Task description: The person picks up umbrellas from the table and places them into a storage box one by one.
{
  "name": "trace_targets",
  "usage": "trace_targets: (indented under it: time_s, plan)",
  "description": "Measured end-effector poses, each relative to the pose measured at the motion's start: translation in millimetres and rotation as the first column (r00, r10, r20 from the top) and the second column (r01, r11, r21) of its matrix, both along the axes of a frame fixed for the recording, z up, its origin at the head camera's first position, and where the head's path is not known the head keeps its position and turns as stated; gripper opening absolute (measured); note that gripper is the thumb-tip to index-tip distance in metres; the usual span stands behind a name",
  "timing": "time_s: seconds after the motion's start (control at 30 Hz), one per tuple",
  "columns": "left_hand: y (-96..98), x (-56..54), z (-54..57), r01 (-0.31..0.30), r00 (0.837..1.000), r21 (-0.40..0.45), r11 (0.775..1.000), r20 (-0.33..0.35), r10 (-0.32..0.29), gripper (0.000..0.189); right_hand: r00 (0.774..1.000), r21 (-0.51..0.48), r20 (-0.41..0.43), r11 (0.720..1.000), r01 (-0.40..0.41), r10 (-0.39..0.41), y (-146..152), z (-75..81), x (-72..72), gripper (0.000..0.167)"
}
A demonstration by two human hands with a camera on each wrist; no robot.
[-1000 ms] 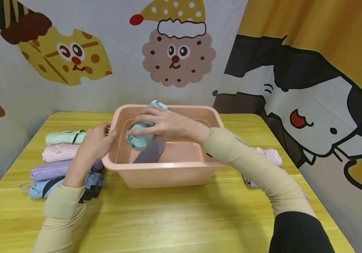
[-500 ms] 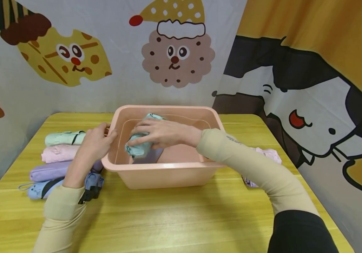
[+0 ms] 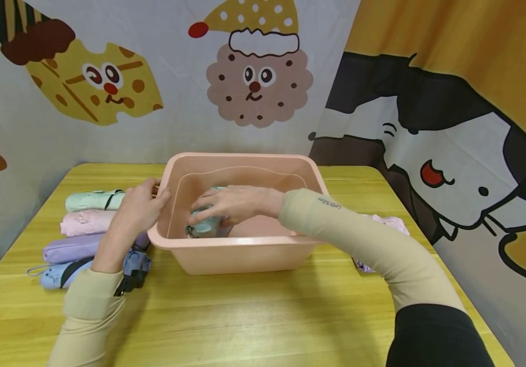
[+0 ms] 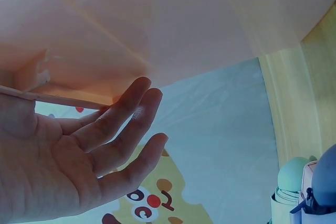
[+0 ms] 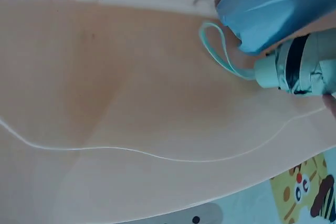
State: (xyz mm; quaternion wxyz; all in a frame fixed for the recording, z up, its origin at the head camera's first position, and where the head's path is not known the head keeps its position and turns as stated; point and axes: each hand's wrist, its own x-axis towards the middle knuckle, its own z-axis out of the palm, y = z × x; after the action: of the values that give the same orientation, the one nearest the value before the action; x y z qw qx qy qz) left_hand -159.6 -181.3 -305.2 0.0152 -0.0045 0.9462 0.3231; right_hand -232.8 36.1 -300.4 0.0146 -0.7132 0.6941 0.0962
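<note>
Far left of the frame, the folded umbrellas lay side by side on the wooden table (image 3: 244, 316): a mint umbrella (image 3: 89, 201) at the top, then a pink umbrella (image 3: 87, 223), a purple umbrella (image 3: 72, 248) and a blue umbrella (image 3: 56, 276) lowest, and all four were outside! Next along, the left hand (image 3: 141, 206) held the rim of the peach plastic tub (image 3: 244, 260) lightly, thumb over the edge, other fingers loose beneath. Then the centre, and here was the action: the teal umbrella (image 3: 205, 228) sat low inside the tub's left half, the right hand (image 3: 232, 203) curled round it, not yet letting go; whether it had touched bottom, you couldn't tell. Beside it lay a slate-blue umbrella (image 5: 278, 11), already in, so call it one loaded and a second all but there. And over at right of centre, partly hidden by the sleeve (image 3: 336, 219), a pale pink bundle (image 3: 393, 224) and a purple patterned one (image 3: 364, 266) remained on the table, so plenty appeared left to load!
</note>
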Motion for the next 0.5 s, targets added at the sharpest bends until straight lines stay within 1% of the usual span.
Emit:
trace_targets:
  time_s: [0.1, 0.2, 0.5]
  plan:
    - [0.2, -0.6, -0.2, -0.001, 1.0, 0.0, 1.0, -0.002, 0.001, 0.06, 1.0, 0.028, 0.018, 1.0, -0.013, 0.013, -0.9, -3.2, -0.1, 0.064]
    - [0.0, -0.7, -0.5, -0.002, 1.0, -0.001, 1.0, -0.006, 0.002, 0.059, 0.999, 0.036, 0.025, 0.999, -0.022, 0.021, -1.7, -5.7, -0.7, 0.065]
    - [0.1, -0.7, -1.1, -0.016, 1.0, 0.005, 1.0, -0.003, 0.016, 0.058, 0.999, 0.055, 0.052, 0.998, -0.015, 0.012, -6.3, -10.9, -5.0, 0.065]
